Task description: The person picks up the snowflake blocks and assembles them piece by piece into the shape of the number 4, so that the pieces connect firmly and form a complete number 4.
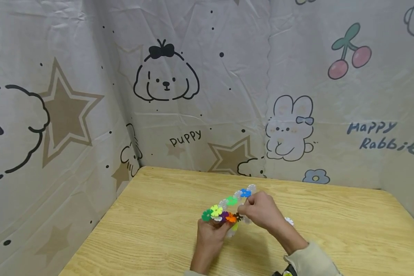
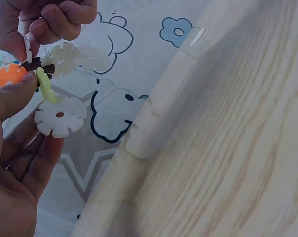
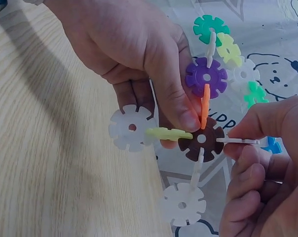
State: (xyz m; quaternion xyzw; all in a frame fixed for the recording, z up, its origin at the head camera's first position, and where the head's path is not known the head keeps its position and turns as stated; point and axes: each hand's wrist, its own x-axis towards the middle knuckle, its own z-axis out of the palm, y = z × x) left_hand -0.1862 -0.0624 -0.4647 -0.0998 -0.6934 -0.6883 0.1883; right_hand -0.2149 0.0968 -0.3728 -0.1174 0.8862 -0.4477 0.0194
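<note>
Slotted plastic flower discs form a branching chain above the table. My left hand (image 1: 210,235) grips it from below, thumb against the orange disc (image 3: 205,106) beside the brown disc (image 3: 211,148). With thumb and curled fingers, my right hand (image 1: 262,211) pinches a white disc (image 3: 238,141) at the brown one's edge. A pale yellow disc (image 3: 168,134) and another white piece (image 3: 197,170) also join the brown disc. Further along sit a purple disc (image 3: 196,79) and a green disc (image 1: 206,215). A blue disc (image 1: 245,193) shows near my right fingers.
One loose white disc (image 1: 289,221) lies on the wooden table (image 1: 141,230), right of my right wrist. A printed curtain (image 1: 193,96) hangs behind the table and along its left side. Something black (image 1: 277,273) shows at the bottom by the right sleeve.
</note>
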